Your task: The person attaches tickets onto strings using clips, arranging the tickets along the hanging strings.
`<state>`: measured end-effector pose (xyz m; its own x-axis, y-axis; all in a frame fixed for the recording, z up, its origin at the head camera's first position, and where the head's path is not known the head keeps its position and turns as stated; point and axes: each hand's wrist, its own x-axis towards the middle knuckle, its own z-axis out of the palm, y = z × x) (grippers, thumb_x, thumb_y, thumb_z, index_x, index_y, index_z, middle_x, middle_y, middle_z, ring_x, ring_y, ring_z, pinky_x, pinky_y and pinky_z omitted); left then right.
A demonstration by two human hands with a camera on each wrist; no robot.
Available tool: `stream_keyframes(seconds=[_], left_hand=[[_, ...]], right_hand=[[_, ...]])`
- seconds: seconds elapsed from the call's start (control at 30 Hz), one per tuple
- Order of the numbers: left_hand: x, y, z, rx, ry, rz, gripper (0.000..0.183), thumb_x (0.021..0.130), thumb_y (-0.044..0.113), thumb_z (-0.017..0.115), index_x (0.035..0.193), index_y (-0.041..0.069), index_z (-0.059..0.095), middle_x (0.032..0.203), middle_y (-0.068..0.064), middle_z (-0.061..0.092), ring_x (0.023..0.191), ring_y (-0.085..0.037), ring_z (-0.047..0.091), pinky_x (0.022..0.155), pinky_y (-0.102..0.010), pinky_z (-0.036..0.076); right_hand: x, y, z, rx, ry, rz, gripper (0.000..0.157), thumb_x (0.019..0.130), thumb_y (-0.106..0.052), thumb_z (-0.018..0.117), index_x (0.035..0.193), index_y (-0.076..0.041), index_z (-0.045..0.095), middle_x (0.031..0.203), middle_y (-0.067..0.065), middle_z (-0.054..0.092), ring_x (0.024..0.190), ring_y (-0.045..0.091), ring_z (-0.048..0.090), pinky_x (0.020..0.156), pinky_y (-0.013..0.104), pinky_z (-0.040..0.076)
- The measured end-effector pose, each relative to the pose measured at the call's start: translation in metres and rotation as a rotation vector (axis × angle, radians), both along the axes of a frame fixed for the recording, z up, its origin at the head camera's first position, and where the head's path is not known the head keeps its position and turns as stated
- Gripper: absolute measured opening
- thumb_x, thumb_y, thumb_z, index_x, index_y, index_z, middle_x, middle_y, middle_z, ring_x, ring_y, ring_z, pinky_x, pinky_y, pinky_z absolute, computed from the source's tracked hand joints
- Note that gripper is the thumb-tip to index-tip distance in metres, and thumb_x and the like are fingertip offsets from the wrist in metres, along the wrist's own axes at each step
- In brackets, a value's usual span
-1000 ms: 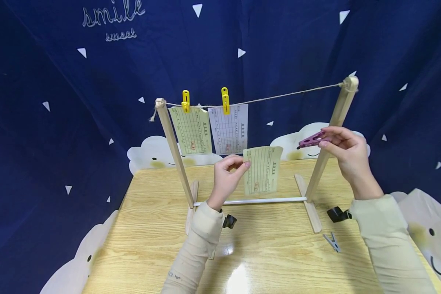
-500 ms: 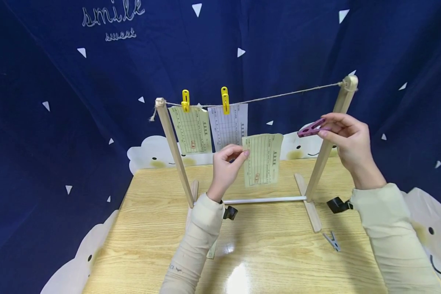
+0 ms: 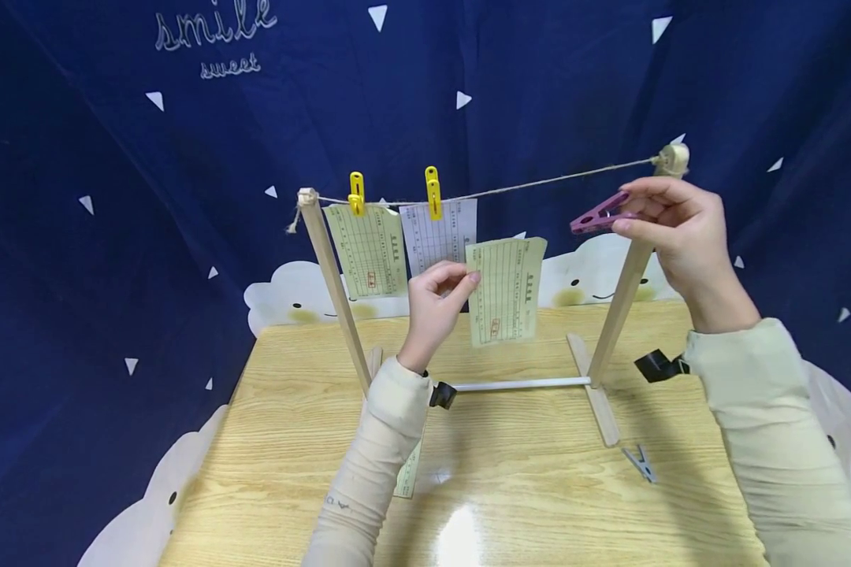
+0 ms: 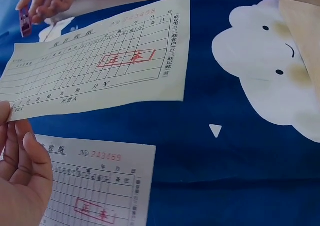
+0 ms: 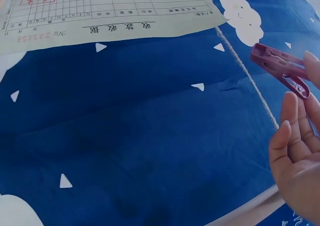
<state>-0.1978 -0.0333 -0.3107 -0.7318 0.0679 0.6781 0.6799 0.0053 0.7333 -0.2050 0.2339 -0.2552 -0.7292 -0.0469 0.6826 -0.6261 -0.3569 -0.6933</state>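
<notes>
My left hand [image 3: 436, 311] pinches the left edge of a pale green receipt slip [image 3: 507, 291], which hangs upright below the twine line [image 3: 546, 182]. In the left wrist view the same receipt slip [image 4: 100, 60] shows a red stamp box and printed grid. My right hand [image 3: 681, 236], near the right post, pinches a purple clothespin [image 3: 601, 214] between thumb and fingers. The clothespin [image 5: 280, 65] points left toward the slip, apart from it. Two yellow clothespins [image 3: 357, 194] hold a green slip [image 3: 367, 252] and a white slip [image 3: 440, 235] on the line's left part.
The wooden stand has a left post [image 3: 336, 291], a right post [image 3: 620, 307] and a white crossbar [image 3: 518, 385] low down. A grey clothespin [image 3: 640, 463] lies on the table [image 3: 525, 472] at right. Another slip [image 3: 408, 472] lies partly under my left forearm.
My left hand has lifted the green receipt slip toward the line, where it now overlaps the white slip's lower part. My right hand has risen with the purple clothespin.
</notes>
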Motion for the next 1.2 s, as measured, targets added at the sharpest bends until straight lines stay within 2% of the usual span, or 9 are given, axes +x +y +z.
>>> stream_keyframes(seconds=[0.1,0.2,0.33,0.57,0.7,0.93,1.17,1.2], left_hand=[[-0.001,0.001,0.004,-0.003,0.010,0.007,0.007,0.079,-0.010,0.061,0.081,-0.017,0.062,0.077,-0.028,0.060,0.064,-0.005,0.051,0.058,-0.019,0.043],[-0.002,0.001,0.008,-0.009,0.017,0.014,0.007,0.079,-0.010,0.061,0.081,-0.016,0.062,0.077,-0.027,0.060,0.064,-0.006,0.051,0.058,-0.019,0.043],[-0.004,0.001,0.011,-0.010,0.010,0.015,0.008,0.080,-0.009,0.061,0.081,-0.016,0.063,0.076,-0.026,0.060,0.064,-0.006,0.051,0.057,-0.018,0.043],[-0.008,0.004,0.018,-0.021,-0.003,0.040,0.009,0.080,-0.007,0.062,0.082,-0.015,0.064,0.076,-0.026,0.061,0.061,-0.004,0.049,0.054,-0.018,0.040],[-0.010,0.007,0.022,-0.019,-0.005,0.044,0.009,0.080,-0.008,0.062,0.083,-0.016,0.063,0.076,-0.028,0.061,0.060,-0.004,0.049,0.055,-0.019,0.039],[-0.012,0.012,0.026,-0.018,-0.020,0.075,0.009,0.079,-0.007,0.063,0.082,-0.015,0.064,0.073,-0.026,0.061,0.058,-0.002,0.048,0.054,-0.023,0.041],[-0.040,0.016,0.009,0.005,-0.057,0.089,0.012,0.079,0.001,0.067,0.085,-0.010,0.068,0.074,-0.022,0.064,0.058,-0.004,0.051,0.053,-0.018,0.040],[-0.041,0.017,0.009,0.009,-0.064,0.095,0.012,0.079,0.002,0.068,0.084,-0.009,0.068,0.074,-0.021,0.064,0.057,-0.004,0.051,0.053,-0.018,0.041]], right_hand=[[-0.001,-0.002,0.008,0.011,-0.006,-0.028,0.031,0.068,0.029,0.058,0.097,0.019,0.057,0.077,0.015,0.064,0.064,0.018,0.059,0.064,0.021,0.051],[-0.003,-0.004,0.014,0.056,-0.001,-0.092,0.030,0.068,0.028,0.058,0.095,0.017,0.059,0.077,0.012,0.064,0.063,0.017,0.058,0.064,0.020,0.050],[-0.006,-0.008,0.020,0.089,0.013,-0.126,0.030,0.066,0.030,0.058,0.094,0.020,0.057,0.076,0.011,0.064,0.062,0.015,0.057,0.063,0.019,0.050],[-0.012,-0.013,0.032,0.077,-0.004,-0.060,0.028,0.067,0.026,0.062,0.093,0.017,0.059,0.078,0.014,0.064,0.065,0.018,0.058,0.068,0.019,0.050],[-0.015,-0.018,0.039,0.104,0.013,-0.055,0.026,0.068,0.026,0.062,0.093,0.017,0.059,0.079,0.014,0.064,0.066,0.019,0.058,0.071,0.020,0.050],[-0.017,-0.023,0.050,0.118,-0.031,-0.016,0.027,0.069,0.023,0.064,0.095,0.013,0.061,0.082,0.014,0.064,0.069,0.020,0.059,0.071,0.020,0.051],[-0.024,-0.029,0.057,0.178,-0.043,-0.020,0.029,0.069,0.021,0.064,0.096,0.008,0.063,0.081,0.012,0.064,0.070,0.018,0.059,0.071,0.018,0.050],[-0.025,-0.030,0.058,0.177,-0.052,-0.017,0.029,0.069,0.021,0.065,0.096,0.008,0.064,0.080,0.011,0.064,0.070,0.018,0.058,0.071,0.018,0.050]])
